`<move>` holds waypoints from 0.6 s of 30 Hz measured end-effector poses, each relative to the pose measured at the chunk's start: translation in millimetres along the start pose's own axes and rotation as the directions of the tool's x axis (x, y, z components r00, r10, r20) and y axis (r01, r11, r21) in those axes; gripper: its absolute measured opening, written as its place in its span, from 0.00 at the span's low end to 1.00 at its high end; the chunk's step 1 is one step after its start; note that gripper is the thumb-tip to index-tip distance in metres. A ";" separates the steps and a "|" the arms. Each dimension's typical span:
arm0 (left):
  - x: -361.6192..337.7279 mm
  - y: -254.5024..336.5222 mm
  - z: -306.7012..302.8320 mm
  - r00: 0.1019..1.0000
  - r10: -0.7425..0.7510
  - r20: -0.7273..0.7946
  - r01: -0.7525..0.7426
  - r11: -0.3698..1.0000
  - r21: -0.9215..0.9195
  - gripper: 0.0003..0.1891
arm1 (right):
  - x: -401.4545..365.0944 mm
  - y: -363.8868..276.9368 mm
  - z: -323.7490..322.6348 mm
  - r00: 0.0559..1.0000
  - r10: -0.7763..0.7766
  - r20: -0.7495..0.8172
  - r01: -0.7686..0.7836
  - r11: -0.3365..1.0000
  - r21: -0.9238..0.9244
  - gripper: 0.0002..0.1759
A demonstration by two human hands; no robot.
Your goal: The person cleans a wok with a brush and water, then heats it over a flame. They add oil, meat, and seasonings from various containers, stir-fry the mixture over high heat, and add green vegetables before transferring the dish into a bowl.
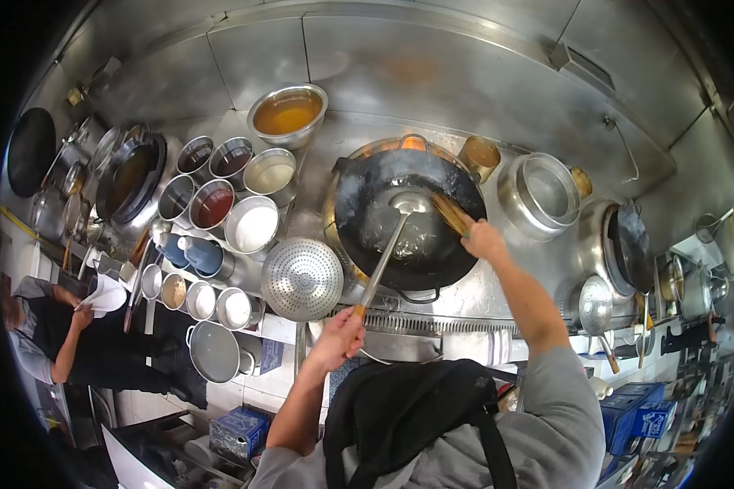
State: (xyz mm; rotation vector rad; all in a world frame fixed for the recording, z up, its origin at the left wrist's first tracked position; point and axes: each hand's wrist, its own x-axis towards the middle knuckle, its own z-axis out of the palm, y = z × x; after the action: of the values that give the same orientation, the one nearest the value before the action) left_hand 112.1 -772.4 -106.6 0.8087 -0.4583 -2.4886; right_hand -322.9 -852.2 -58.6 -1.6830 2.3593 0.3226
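A large black wok (457, 253) sits over a burner with orange flame showing at its back rim. Liquid glistens in its bottom and steam rises at the left. My left hand (338, 339) is closed around the wooden end of a long-handled wok ladle (411, 204), whose metal head rests inside the wok. In my right hand (484, 240) is a bamboo wok brush (450, 213), its bristles reaching into the wok beside the ladle head. Left of the wok lies a round perforated strainer (302, 279), near the ladle's handle.
Steel pots of seasonings, among them white powder (253, 225) and red sauce (212, 205), stand to the left. A bowl of amber liquid (287, 116) is behind them. Stacked steel pots (540, 196) and a tin can (479, 156) stand right. A co-worker (65, 326) holds a white item at far left.
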 end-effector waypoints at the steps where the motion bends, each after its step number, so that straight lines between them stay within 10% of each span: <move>1: 14.0 -16.7 -13.5 0.930 0.365 -0.028 -0.288 0.777 0.559 0.18 | 4.8 9.3 -8.2 0.999 -0.006 -0.049 0.008 1.000 0.030 0.38; 2: 21.6 -28.2 -19.2 0.754 0.640 0.148 -0.363 0.218 0.906 0.21 | 8.4 14.9 -14.7 0.996 -0.014 -0.094 0.019 0.998 0.056 0.39; 3: -1.9 -8.4 12.8 0.777 0.620 0.110 -0.109 -0.039 0.993 0.28 | 8.0 15.9 -24.3 0.996 -0.014 -0.087 0.019 0.998 0.055 0.39; 7: -10.9 21.6 35.9 0.829 0.554 0.071 0.208 -0.424 0.881 0.27 | -11.7 20.0 -87.5 0.952 0.051 -0.302 0.010 0.980 0.199 0.41; 8: -5.9 22.2 15.2 0.831 0.552 0.073 0.204 -0.425 0.882 0.27 | -18.4 22.9 -100.4 0.922 0.022 -0.386 0.073 0.971 0.229 0.42; 10: 7.0 28.7 -12.8 0.890 0.446 0.095 -0.292 0.396 0.871 0.27 | -33.0 30.7 -126.9 0.851 -0.006 -0.525 0.164 0.952 0.257 0.41; 11: 0.7 39.0 -11.3 0.952 0.218 -0.216 0.067 0.540 0.839 0.27 | -43.4 35.6 -140.3 0.765 -0.028 -0.643 0.242 0.938 0.248 0.40; 12: 2.0 39.0 -10.7 0.953 0.217 -0.213 0.066 0.537 0.841 0.27 | -57.1 38.2 -155.7 0.662 -0.041 -0.748 0.315 0.921 0.228 0.39; 14: 6.3 35.2 -10.3 0.906 0.421 0.035 -0.041 0.007 0.999 0.26 | -83.6 40.9 -188.2 0.467 -0.002 -0.884 0.395 0.895 0.207 0.38; 18: 18.8 31.7 -27.1 0.904 0.408 0.128 -0.178 0.087 0.980 0.23 | -106.1 62.2 -188.7 0.375 0.273 -0.886 0.274 0.880 0.387 0.38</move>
State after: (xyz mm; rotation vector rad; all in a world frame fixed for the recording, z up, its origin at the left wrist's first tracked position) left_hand 126.2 -813.1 -121.9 1.1817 -2.1096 -1.3633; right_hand -358.5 -795.0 156.3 -1.7950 2.6705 -1.5806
